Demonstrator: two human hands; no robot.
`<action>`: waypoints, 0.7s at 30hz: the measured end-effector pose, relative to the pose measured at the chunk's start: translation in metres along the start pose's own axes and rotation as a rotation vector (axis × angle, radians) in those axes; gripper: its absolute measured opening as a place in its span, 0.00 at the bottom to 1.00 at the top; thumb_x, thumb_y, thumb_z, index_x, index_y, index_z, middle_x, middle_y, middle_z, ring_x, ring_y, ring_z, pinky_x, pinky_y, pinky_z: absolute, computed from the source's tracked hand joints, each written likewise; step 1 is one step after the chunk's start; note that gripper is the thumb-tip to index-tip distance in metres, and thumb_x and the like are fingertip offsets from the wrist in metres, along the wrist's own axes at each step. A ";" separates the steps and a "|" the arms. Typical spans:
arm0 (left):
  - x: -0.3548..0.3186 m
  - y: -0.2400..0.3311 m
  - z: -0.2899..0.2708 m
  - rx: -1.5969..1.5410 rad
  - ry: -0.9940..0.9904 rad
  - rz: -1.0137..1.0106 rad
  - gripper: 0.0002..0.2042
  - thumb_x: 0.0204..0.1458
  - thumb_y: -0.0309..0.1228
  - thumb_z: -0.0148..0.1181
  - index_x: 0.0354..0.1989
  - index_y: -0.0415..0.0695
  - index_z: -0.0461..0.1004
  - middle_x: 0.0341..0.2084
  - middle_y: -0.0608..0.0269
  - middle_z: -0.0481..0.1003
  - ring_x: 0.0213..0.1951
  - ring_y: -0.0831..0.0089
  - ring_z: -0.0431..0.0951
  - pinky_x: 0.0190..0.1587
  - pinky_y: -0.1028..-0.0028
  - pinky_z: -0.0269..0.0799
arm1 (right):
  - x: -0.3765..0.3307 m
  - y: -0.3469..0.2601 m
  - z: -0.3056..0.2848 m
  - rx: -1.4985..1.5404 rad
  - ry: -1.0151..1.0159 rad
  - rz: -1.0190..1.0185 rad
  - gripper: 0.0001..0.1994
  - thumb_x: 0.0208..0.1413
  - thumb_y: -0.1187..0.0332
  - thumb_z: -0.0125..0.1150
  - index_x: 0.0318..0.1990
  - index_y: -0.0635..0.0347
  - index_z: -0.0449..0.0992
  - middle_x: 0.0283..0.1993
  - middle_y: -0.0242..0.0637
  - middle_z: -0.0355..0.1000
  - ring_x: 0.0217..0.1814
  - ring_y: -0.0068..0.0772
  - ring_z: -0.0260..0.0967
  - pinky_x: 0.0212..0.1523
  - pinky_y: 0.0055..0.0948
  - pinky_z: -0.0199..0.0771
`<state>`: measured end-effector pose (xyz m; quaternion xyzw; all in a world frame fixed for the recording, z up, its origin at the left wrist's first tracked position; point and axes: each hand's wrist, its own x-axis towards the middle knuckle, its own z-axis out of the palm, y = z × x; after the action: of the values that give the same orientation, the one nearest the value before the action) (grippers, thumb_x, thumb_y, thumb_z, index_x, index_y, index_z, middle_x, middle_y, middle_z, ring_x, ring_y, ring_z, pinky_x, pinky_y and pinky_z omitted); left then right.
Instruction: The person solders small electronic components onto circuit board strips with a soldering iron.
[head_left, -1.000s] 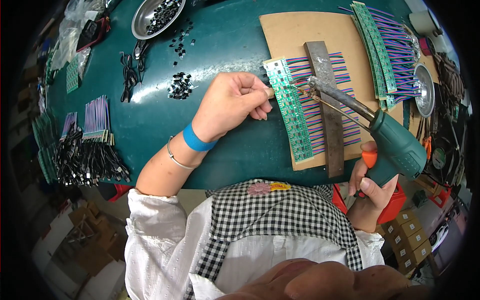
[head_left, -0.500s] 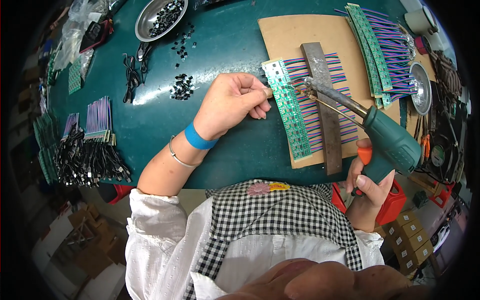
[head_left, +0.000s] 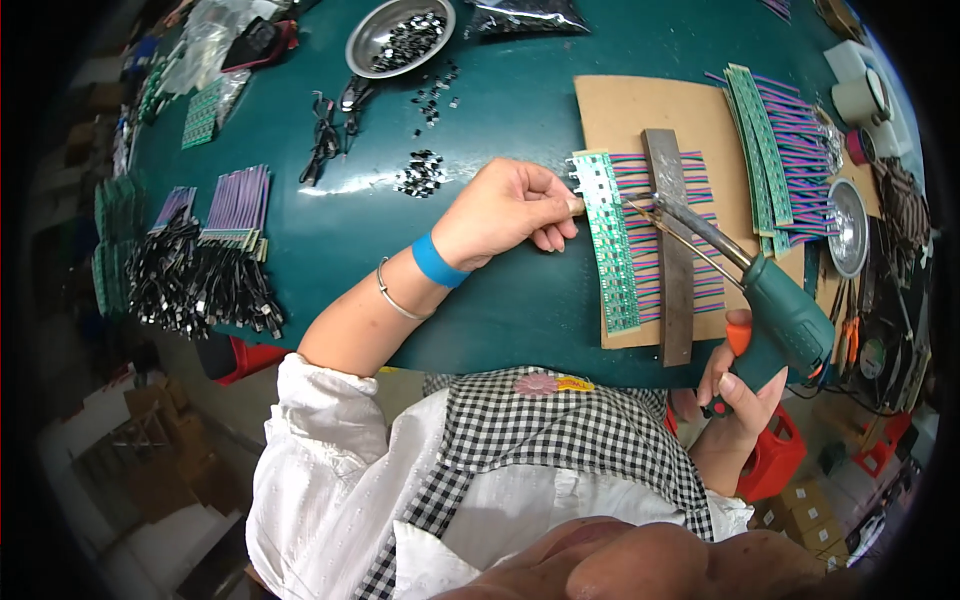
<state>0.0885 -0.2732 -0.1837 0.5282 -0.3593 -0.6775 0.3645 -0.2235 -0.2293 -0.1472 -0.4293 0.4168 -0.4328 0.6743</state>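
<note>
Two hands at work: the left hand has its fingers pinched onto the end of the green circuit-board strip, which lies on a tan cardboard sheet on the teal counter. The right hand is wrapped tight around a green soldering gun, its tip just beside those fingers. Bare counter sits below the left hand, out to the near edge.

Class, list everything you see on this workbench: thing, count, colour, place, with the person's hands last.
Table: one, teal, under everything.
Board: one, brown, right of centre.
Circuit strip: one, green, on board's left edge.
Metal bar: one, grey, across the wires.
Soldering gun: one, green, tip near strip.
Spare strips: several, green and purple, far right.
Bowl: one, silver, top.
Wire bundles: many, black and purple, left.
Left hand: touches strip.
Right hand: grips gun.
</note>
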 end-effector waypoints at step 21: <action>0.010 0.019 -0.067 1.089 0.824 0.501 0.07 0.42 0.29 0.62 0.25 0.41 0.71 0.25 0.56 0.74 0.29 0.57 0.74 0.31 0.65 0.69 | -0.005 -0.005 0.003 0.102 0.005 -0.153 0.31 0.34 0.77 0.57 0.51 0.76 0.55 0.49 0.53 0.61 0.15 0.30 0.63 0.11 0.22 0.67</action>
<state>0.1548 -0.2974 -0.1842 0.7490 -0.5892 -0.0449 0.2996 -0.2232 -0.2256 -0.1407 -0.4238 0.3620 -0.5049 0.6591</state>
